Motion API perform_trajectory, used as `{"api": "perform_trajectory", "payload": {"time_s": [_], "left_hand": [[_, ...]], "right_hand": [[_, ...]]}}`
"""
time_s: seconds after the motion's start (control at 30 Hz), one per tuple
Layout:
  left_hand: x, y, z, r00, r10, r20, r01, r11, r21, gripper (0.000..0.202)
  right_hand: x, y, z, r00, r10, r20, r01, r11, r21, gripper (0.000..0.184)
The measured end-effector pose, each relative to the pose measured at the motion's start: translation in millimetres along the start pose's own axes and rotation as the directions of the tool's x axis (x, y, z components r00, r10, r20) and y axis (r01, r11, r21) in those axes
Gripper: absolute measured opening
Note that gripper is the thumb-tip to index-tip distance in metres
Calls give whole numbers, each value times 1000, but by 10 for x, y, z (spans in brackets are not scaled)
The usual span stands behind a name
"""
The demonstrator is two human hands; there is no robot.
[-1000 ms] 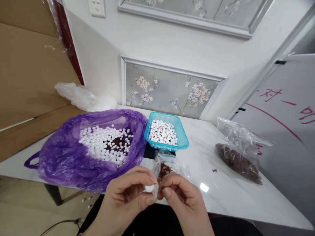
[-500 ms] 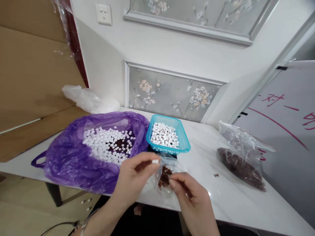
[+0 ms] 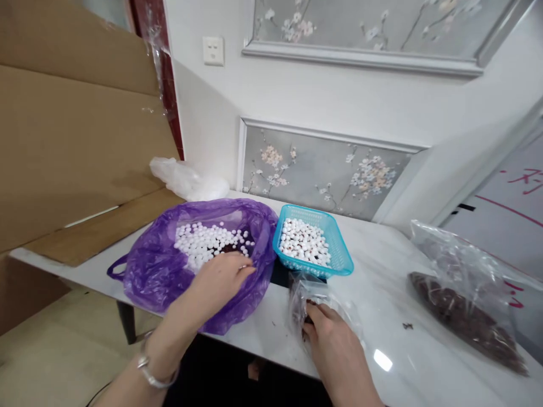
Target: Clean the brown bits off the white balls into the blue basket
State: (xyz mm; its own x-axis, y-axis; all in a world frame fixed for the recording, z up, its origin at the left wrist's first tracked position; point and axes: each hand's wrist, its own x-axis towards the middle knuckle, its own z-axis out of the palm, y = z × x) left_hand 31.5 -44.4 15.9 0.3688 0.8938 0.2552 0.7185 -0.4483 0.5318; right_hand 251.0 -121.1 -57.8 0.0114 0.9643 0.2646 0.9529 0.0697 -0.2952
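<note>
A silver-coloured bracelet [image 3: 148, 375] is circling the left wrist, and from here I'm seeing its polish catching the light. Its band is looking narrow and smooth — a rounded loop, with a small, thicker, bead-like piece breaking the line on one side; finer markings are proving too small for me to read. The left hand [image 3: 224, 277] and the right hand [image 3: 335, 339] are showing bare, and so are the forearms. Lower down, the person is wearing black clothing [image 3: 214, 364] — so dark that its folds are blurring into one shape.
</note>
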Motion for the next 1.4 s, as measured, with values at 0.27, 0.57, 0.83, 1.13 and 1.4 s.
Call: {"api": "perform_trajectory", "payload": {"time_s": [0.27,0.57,0.83,1.13,1.4], "left_hand": [[-308,-410,-169,988,-120,99,98,975,201,29],[-51,-237,81,987,-82,139,50,974,219,24],[-59,-135,-6,995,-84,-60,84,996,4,27],[-249,488,442,931,-192,310,352,259,-899,21],[-278,632,615,890,-98,444,440,-63,-896,14]], "right_hand": [[9,-65,51,1000,-5,-21,5,999,37,28],[-99,-36,-99,992,-14,-125,42,974,224,30],[-108,5,-181,976,140,-165,-38,862,506,17],[-104,11,-162,974,147,-174,-30,840,541,21],[-256,-224,-523,923,384,-29,-112,341,933,8]]}}
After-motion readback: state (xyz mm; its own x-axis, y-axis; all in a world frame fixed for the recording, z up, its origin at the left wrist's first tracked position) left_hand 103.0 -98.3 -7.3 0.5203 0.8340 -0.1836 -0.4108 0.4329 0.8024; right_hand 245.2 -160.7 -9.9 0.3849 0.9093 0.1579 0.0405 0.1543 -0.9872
